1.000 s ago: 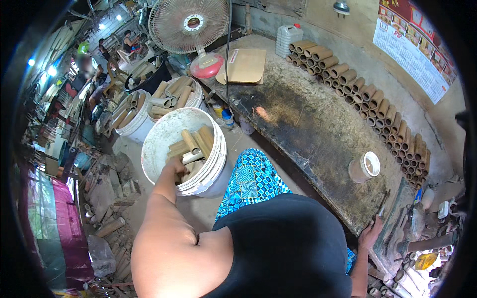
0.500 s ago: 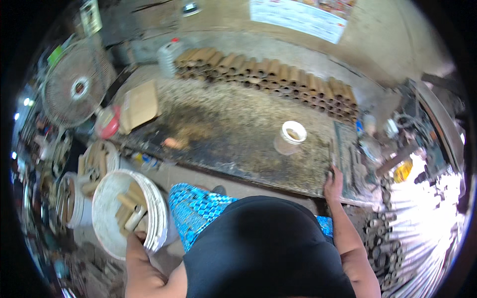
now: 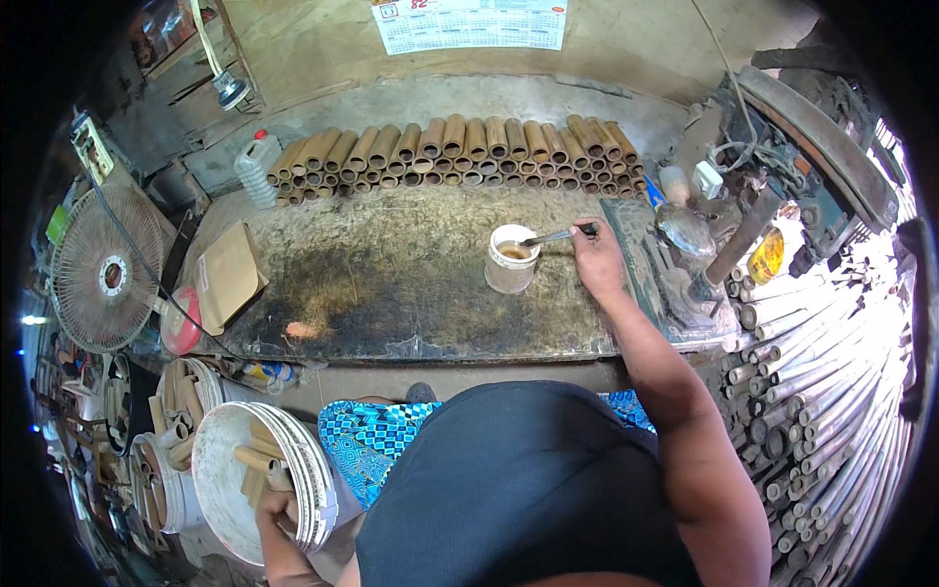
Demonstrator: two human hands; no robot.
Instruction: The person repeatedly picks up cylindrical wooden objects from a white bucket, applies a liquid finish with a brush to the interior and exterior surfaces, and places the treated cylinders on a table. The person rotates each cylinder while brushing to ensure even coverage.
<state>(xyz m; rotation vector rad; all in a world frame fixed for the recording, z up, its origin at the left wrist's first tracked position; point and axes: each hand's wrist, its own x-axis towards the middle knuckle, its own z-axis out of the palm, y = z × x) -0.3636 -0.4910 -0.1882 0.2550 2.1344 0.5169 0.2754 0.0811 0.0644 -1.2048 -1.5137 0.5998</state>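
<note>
Stretching ahead, the tabletop [image 3: 411, 230] lies beyond the bucket [image 3: 215, 460], where the left hand [image 3: 278, 509] curls by bamboo tubes [image 3: 256, 457], its hold unclear. The tabletop's cup [image 3: 509, 276] stands just left of the nearer right hand [image 3: 598, 260], closed around a brush [image 3: 551, 238] pointing leftward into it.

A long, stained brown table [image 3: 391, 284] stands against a beige-and-grey wall [image 3: 646, 59] bearing a white paper calendar [image 3: 469, 27]; a round, wire-caged fan [image 3: 113, 276] sits at left; bright white light floods the right side
</note>
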